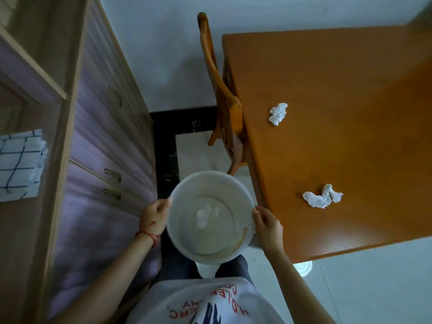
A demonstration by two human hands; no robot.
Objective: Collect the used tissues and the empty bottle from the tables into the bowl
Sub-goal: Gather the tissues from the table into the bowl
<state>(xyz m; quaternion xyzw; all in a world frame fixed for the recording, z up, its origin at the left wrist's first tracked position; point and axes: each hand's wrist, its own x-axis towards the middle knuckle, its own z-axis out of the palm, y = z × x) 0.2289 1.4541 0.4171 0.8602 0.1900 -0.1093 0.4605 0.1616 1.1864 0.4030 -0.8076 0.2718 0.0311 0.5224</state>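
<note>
I hold a white plastic bowl (187,190) in front of my body, above the floor. My left hand (153,217) grips its left rim and my right hand (267,226) grips its right rim. One crumpled white tissue (205,215) lies inside the bowl. On the orange wooden table (350,148) to my right lie two more crumpled tissues: one (277,113) farther away, and one (321,197) close to the table's near edge. No bottle is in view.
A wooden chair (222,97) is pushed in at the table's left side, just beyond the bowl. A tall wooden cabinet with purple drawers (100,148) fills the left; a checked cloth (18,164) lies on its shelf. Pale floor runs between them.
</note>
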